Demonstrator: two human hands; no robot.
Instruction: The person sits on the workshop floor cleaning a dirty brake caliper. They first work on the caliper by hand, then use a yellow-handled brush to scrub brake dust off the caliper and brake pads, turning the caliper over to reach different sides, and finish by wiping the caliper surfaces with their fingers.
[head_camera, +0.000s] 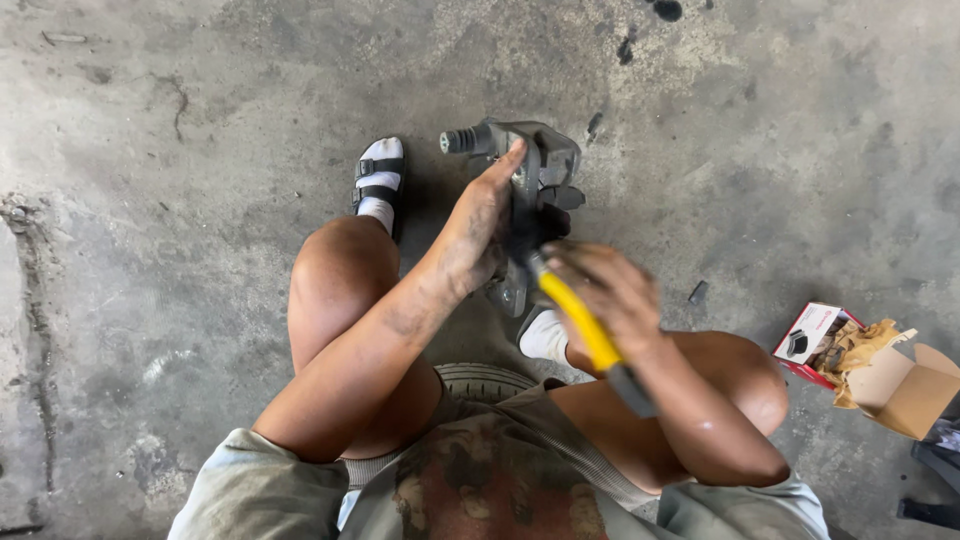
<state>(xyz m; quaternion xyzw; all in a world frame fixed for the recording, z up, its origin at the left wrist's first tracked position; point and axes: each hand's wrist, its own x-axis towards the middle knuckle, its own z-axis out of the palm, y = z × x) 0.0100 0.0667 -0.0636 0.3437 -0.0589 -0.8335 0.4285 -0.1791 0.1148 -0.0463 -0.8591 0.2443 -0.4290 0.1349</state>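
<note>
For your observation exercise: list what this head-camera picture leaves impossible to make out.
Head view only:
- Working tip of the yellow-handled tool: hidden behind the grey metal brake caliper and left hand.
- Right hand: motion-blurred, grip unclear.
- Open cardboard box: cut off by the right edge.
- Seat: hidden under the legs.

The caliper is grey metal, and the tool has a yellow handle with a grey end. The sandal is black over a white sock, the box red and white, the floor mottled grey with dark stains.
</note>
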